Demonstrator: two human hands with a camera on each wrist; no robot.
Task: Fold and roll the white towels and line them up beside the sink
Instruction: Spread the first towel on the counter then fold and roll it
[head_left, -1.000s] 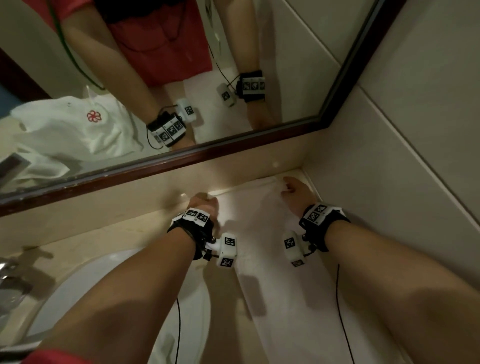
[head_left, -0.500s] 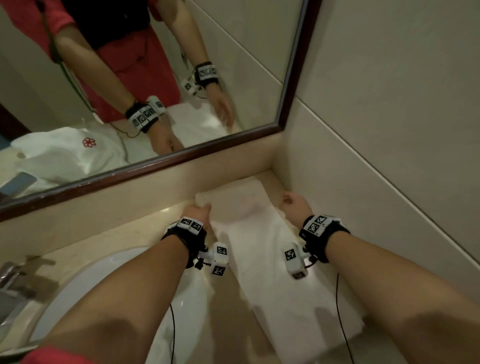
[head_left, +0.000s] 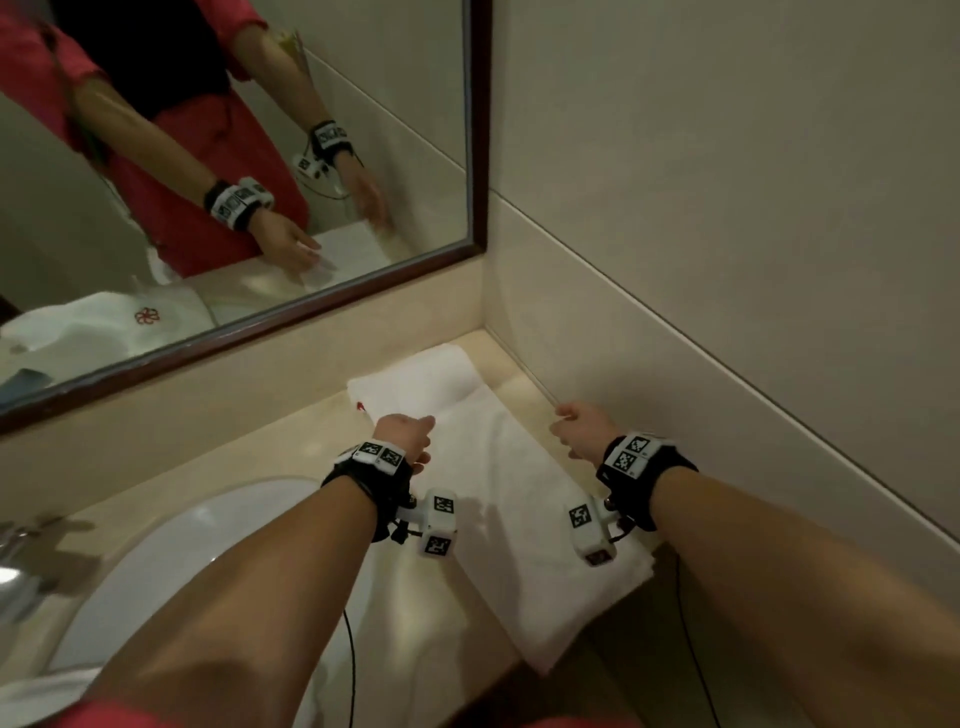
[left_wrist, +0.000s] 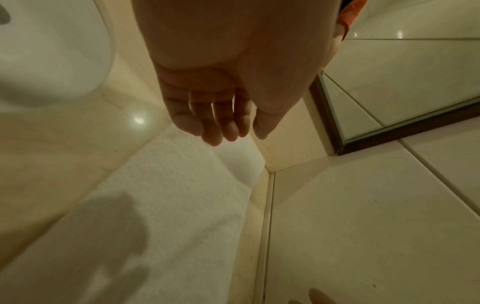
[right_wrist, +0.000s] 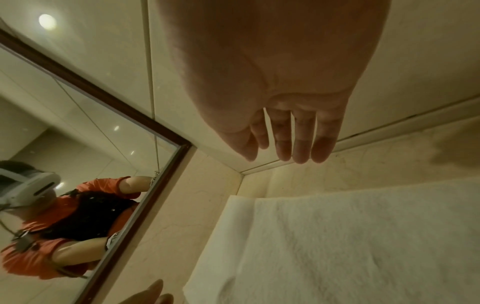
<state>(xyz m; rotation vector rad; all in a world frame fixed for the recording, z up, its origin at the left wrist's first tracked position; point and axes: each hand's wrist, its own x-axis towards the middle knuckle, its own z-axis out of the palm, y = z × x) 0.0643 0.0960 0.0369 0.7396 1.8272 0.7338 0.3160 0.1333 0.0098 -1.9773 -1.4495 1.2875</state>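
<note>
White terry towel (head_left: 498, 467) lies as a long folded strip on the counter (head_left: 291, 447) right of the sink (head_left: 171, 551), its far end already turned over into a short roll near the mirror (head_left: 234, 156) corner. Both the left hand (head_left: 408, 434) and the right hand (head_left: 584, 428) hover just above it, fingers extended, grasping nothing. Judged step: rolling, begun at the far end; the next move calls for 2 hands on the roll, drawing it evenly toward the near end.

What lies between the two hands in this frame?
In the head view the white towel lies between the left hand and the right hand, flat on the counter, its far end rolled. Neither hand holds anything.
</note>
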